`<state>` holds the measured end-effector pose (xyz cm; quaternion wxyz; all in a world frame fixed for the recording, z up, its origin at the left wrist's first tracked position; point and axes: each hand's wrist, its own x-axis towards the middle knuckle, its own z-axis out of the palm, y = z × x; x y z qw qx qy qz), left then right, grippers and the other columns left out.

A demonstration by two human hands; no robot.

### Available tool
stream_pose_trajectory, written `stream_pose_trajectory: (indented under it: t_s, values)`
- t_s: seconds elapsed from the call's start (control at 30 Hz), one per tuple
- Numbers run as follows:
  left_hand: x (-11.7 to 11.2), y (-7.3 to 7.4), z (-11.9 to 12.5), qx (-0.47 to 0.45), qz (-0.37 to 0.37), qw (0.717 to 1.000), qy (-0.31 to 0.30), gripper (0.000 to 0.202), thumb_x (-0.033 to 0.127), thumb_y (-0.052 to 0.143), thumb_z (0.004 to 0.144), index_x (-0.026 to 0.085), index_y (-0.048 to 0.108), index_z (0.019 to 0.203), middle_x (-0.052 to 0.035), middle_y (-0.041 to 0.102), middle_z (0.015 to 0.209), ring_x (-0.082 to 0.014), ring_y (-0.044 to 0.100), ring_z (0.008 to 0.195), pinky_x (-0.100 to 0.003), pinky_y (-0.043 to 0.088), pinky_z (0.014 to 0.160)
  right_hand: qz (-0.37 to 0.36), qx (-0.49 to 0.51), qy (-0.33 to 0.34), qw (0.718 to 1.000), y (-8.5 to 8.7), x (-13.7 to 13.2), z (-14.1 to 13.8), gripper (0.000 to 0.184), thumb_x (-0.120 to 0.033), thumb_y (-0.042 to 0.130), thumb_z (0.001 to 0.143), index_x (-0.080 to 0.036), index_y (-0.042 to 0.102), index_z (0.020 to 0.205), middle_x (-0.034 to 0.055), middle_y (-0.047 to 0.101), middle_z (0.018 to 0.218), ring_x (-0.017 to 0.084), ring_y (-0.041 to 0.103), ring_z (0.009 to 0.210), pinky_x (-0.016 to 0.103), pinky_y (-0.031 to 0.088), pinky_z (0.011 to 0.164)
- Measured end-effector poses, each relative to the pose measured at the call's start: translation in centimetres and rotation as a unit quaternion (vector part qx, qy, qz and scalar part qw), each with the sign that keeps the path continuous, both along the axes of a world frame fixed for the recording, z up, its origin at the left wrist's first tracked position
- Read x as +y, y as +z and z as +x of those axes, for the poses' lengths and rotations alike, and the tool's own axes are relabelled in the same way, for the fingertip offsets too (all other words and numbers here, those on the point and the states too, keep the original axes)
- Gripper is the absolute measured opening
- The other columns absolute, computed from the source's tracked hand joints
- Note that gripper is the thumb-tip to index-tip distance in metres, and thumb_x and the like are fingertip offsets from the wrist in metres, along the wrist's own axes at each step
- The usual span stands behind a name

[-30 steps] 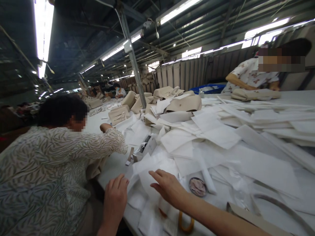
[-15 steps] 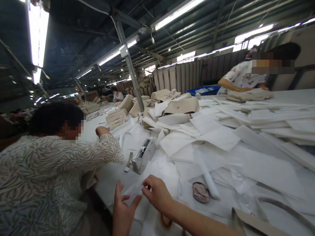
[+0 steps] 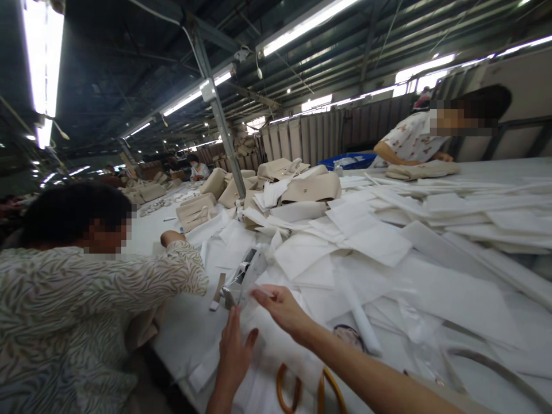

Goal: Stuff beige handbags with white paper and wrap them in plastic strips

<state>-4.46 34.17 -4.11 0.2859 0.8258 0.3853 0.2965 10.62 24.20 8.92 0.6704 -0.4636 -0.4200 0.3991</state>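
Note:
My left hand (image 3: 235,348) is open below the tape dispenser (image 3: 245,275), fingers straight and thumb apart. Its fingertips are close to the dispenser's front end; whether they touch it I cannot tell. My right hand (image 3: 282,310) is closed in a pinch just right of the dispenser. At its fingertips shows a thin translucent film (image 3: 257,292), blurred at the edges. White wrapping sheets (image 3: 276,342) lie beneath both hands. Scissors with orange handles (image 3: 281,391) lie below my right forearm, partly covered by a sheet.
A co-worker's patterned sleeve (image 3: 172,267) reaches across the table on the left. Beige bags (image 3: 310,188) are heaped near a metal post (image 3: 219,115). Piled white sheets (image 3: 366,236) spread to the right. Another person (image 3: 409,138) leans over a bag beside a blue bin (image 3: 348,161).
Both hands have moved up and away from me, toward the tape dispenser. The view has shifted slightly, and more of the orange scissor handles shows.

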Motion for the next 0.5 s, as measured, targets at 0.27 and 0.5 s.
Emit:
stream_pose_trajectory:
  t_s: [0.27,0.5]
  values:
    - [1.6,-5.9,0.2,0.121,0.045,0.992,0.012,0.049,0.047,0.051,0.081,0.024,0.058,0.124,-0.0123,0.049,0.14,-0.0334,0.043,0.13,-0.056,0.032,0.106,0.126,0.282,-0.11,0.945,11.0,-3.1,10.6,0.011,-0.03,0.068,0.083,-0.023,0.063,0.089,-0.0011,0.071,0.096,0.014,0.065,0.096,0.032,0.05,0.087]
    - [2.6,-3.6,-1.0,0.009,0.051,0.999,0.014,0.047,0.053,0.048,0.078,0.021,0.062,0.109,-0.0115,0.06,0.127,-0.0296,0.054,0.121,-0.044,0.045,0.102,0.207,0.256,-0.211,0.92,16.6,-9.3,18.2,0.009,-0.016,0.057,0.089,-0.022,0.062,0.085,-0.0055,0.071,0.083,0.01,0.066,0.087,0.034,0.048,0.091]
